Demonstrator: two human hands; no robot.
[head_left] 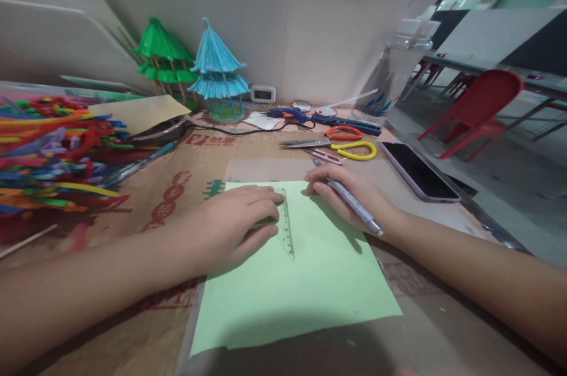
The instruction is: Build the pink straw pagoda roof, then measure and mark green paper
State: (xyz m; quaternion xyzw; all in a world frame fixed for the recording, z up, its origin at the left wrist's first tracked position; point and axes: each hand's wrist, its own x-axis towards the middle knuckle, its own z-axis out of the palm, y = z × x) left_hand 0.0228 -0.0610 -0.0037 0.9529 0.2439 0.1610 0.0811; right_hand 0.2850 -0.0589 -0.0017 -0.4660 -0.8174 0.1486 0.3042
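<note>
A sheet of light green paper [301, 299] lies on the table in front of me. My left hand [243, 219] rests flat on its left part, thumb apart from the fingers. Its fingertips press on a clear plastic set square [287, 225], and the palm and fingers hide much of that. At the upper right of the sheet, my right hand [349, 193] holds a pale purple pen [357, 208] between thumb and fingers. The pen slants across the hand with its tip pointing away from me, above the paper's far edge.
Scissors [354, 150], a blue glue gun [287, 113] and pliers [348, 124] lie beyond the paper. A phone [419, 172] is at the right. Coloured pipe cleaners [57, 157] heap at the left. A blue model pavilion [219, 72] and a green one [163, 57] stand behind.
</note>
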